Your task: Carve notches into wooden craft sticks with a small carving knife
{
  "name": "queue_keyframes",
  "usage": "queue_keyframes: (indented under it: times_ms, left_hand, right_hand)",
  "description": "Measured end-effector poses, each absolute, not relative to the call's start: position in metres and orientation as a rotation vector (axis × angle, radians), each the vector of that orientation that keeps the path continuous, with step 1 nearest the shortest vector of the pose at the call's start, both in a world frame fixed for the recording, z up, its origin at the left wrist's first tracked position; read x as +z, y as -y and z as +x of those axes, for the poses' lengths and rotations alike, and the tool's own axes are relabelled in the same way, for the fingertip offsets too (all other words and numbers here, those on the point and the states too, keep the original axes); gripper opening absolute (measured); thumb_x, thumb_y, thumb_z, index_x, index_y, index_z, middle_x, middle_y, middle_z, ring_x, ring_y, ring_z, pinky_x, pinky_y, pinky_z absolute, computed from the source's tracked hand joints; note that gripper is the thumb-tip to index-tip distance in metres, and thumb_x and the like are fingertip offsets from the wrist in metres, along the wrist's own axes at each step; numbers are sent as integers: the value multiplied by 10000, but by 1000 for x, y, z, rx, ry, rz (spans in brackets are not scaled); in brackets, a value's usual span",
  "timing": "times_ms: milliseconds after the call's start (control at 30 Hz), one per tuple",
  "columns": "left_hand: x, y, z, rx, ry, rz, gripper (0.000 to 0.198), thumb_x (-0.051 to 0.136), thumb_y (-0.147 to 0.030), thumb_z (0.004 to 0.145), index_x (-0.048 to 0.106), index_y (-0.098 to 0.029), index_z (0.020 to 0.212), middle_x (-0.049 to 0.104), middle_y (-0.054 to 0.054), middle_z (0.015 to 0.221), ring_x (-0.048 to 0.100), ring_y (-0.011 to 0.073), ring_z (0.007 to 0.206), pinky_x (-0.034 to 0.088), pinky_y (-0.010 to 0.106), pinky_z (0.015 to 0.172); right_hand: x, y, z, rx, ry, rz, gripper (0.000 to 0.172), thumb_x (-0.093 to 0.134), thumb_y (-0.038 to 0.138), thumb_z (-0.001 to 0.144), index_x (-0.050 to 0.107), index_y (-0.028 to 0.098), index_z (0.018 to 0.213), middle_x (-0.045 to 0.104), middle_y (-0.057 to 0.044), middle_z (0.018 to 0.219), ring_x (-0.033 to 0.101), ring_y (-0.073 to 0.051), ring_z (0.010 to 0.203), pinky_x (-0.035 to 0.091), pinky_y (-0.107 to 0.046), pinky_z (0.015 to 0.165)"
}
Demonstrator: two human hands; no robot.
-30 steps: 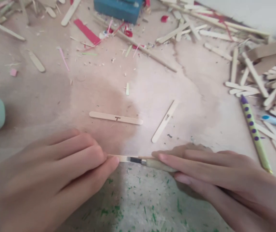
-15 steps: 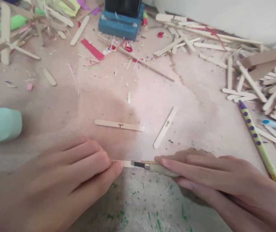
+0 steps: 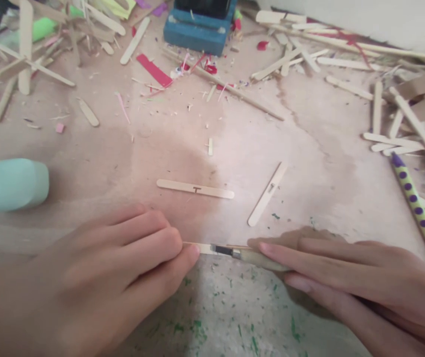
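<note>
My left hand point(image 3: 134, 267) pinches one end of a popsicle stick point(image 3: 205, 248) near the table's front. In my right hand point(image 3: 339, 277) is a craft knife point(image 3: 259, 259) with a pale handle, held low and almost flat. Its dark blade lies against the stick, just right of my left thumb. The stick's right end is partly hidden by the knife and fingers. Beyond my hands lies a popsicle stick with a dark T-shaped mark point(image 3: 196, 190). To its right, another stick point(image 3: 266, 196) lies at a slant, with a small mark or cut in its middle.
A mint-green rounded object point(image 3: 12, 185) sits at the left. A blue block point(image 3: 197, 29) holding a dark device stands at the back. Popsicle sticks point(image 3: 401, 139) are heaped at the right near a purple-dotted pencil point(image 3: 418, 210). Scraps and sticks point(image 3: 26, 49) litter the back left.
The whole view has shifted, so everything appears a little further right and slightly higher. My hands, the knife and the stick keep nearly the same position relative to each other.
</note>
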State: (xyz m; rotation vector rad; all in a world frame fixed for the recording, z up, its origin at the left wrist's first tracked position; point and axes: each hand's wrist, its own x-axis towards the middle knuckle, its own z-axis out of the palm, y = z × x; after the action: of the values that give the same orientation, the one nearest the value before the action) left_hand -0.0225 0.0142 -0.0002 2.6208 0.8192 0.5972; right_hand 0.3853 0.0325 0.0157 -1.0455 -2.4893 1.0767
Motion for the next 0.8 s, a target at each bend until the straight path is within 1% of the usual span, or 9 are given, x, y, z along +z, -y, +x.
queue_keyframes:
  times_ms: [67, 133, 233, 300, 467, 567, 633, 733, 800]
  left_hand:
    - [-2, -15, -23, 551, -792, 2660, 453, 477, -46, 1219, 825, -177, 1477, 871, 38, 1112, 841, 225, 1001, 792, 375, 946]
    - [-5, -16, -23, 583, -782, 2655, 420, 517, -84, 1235, 838, -187, 1484, 866, 44, 1126, 843, 227, 1025, 804, 366, 984]
    - [-8, -17, -16, 705, -828, 2571, 298, 691, -343, 1287, 878, -310, 1517, 877, 41, 1219, 882, 272, 1183, 834, 407, 1114]
    - [-9, -17, -9, 752, -857, 2520, 318, 773, -516, 1272, 879, -375, 1537, 881, 44, 1289, 882, 318, 1307, 837, 473, 1190]
    - [-11, -18, -3, 736, -834, 2506, 357, 742, -613, 1279, 883, -380, 1509, 881, 58, 1340, 869, 338, 1388, 830, 498, 1223]
    - [-9, -16, -11, 712, -840, 2519, 283, 716, -542, 1296, 882, -382, 1461, 881, 41, 1280, 883, 304, 1303, 833, 453, 1149]
    - [-7, -16, -15, 671, -848, 2553, 262, 634, -393, 1321, 867, -334, 1425, 870, 31, 1175, 877, 255, 1136, 817, 395, 1027]
    - [-6, -17, -17, 613, -826, 2600, 381, 482, -108, 1278, 833, -230, 1364, 824, 18, 1037, 792, 202, 923, 730, 366, 871]
    - [-6, -18, -17, 609, -796, 2616, 434, 442, -11, 1235, 816, -186, 1368, 806, 22, 1033, 750, 199, 911, 675, 389, 866]
  right_hand:
    - [16, -33, 383, 1072, 2457, -1021, 701, 633, 261, 1299, 620, 573, 1928, 910, 72, 1657, 937, -231, 1420, 832, -257, 1001]
    - [16, -33, 381, 1062, 2441, -1009, 711, 619, 260, 1309, 596, 583, 1943, 906, 78, 1664, 936, -232, 1421, 836, -271, 1026]
    - [15, -36, 382, 1091, 2442, -1017, 648, 630, 285, 1330, 644, 566, 1913, 912, 74, 1656, 927, -247, 1447, 829, -327, 1134]
    - [15, -39, 386, 1154, 2408, -1006, 607, 683, 323, 1328, 683, 576, 1880, 920, 78, 1636, 936, -254, 1428, 818, -352, 1181]
    - [14, -46, 392, 1245, 2296, -1036, 520, 779, 355, 1300, 801, 614, 1751, 926, 109, 1598, 973, -242, 1312, 816, -329, 1152]
    - [14, -46, 391, 1221, 2274, -1044, 505, 784, 335, 1290, 827, 587, 1725, 939, 99, 1572, 974, -241, 1314, 816, -312, 1127]
    - [15, -45, 390, 1206, 2291, -1037, 497, 800, 341, 1284, 828, 579, 1719, 946, 107, 1557, 974, -217, 1309, 799, -272, 1123]
    - [16, -44, 390, 1178, 2318, -1025, 481, 808, 335, 1280, 837, 566, 1700, 952, 116, 1545, 972, -181, 1301, 774, -214, 1105]
    - [16, -44, 392, 1178, 2318, -1033, 468, 810, 344, 1276, 851, 564, 1687, 961, 110, 1524, 976, -182, 1285, 780, -216, 1089]
